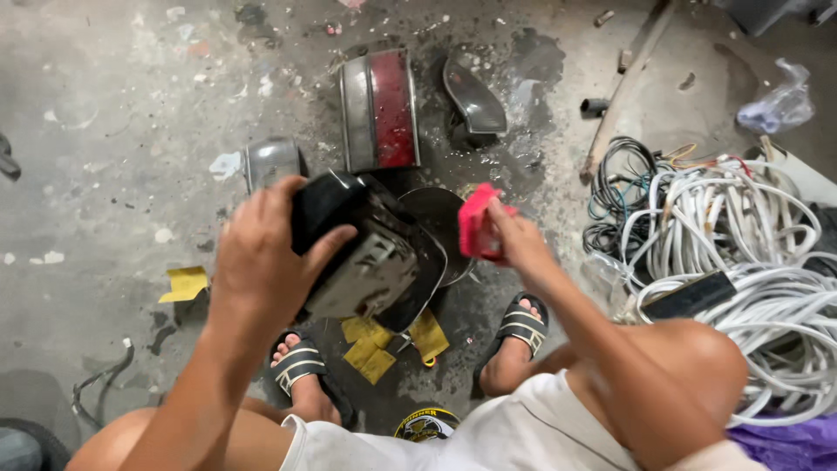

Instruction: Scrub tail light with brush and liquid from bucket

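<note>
My left hand grips a black, grey-faced vehicle body panel, tilted over the floor between my feet. My right hand holds a bright pink-red scrub brush just right of the panel, above a dark round bowl. I am squatting on the concrete, sandals on both feet.
A red and chrome panel, a dark curved cover and a grey part lie on the wet concrete ahead. Coils of white cable and black wire pile at the right. Yellow sandpaper scraps lie between my feet.
</note>
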